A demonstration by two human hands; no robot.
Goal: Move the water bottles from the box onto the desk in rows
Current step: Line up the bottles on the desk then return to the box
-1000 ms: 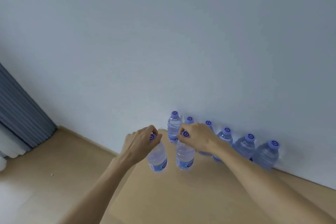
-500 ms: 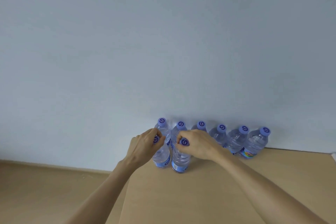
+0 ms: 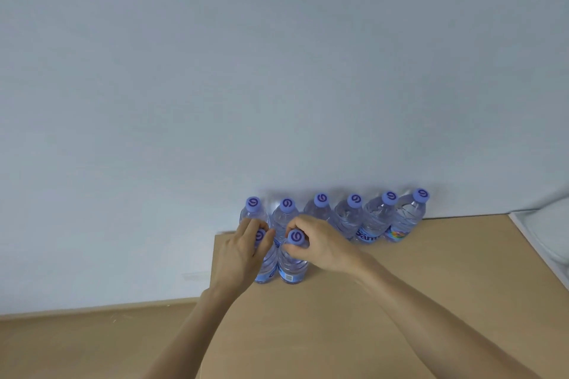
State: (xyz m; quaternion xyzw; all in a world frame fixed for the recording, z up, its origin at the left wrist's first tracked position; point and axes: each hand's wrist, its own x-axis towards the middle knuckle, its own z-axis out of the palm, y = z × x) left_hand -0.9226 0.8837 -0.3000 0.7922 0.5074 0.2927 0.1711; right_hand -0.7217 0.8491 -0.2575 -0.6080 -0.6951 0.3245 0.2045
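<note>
Several clear water bottles with purple caps (image 3: pixel 354 215) stand in a row against the wall at the back of the tan desk (image 3: pixel 400 301). In front of that row, at its left end, two more bottles stand upright side by side on the desk. My left hand (image 3: pixel 243 252) grips the neck of the left bottle (image 3: pixel 268 268), partly hiding it. My right hand (image 3: pixel 320 244) pinches the neck of the right bottle (image 3: pixel 292 268) just under its cap. The box is out of view.
A plain pale wall (image 3: pixel 277 71) rises right behind the bottle row. The desk's left edge (image 3: pixel 214 255) runs just beside my left hand, with wooden floor (image 3: pixel 92 341) below it. A white object (image 3: pixel 548 231) lies at the desk's right edge.
Both bottles have come down from the air and now stand on the desk in front of the back row. My view has swung to the right, and the curtain has left the frame.
</note>
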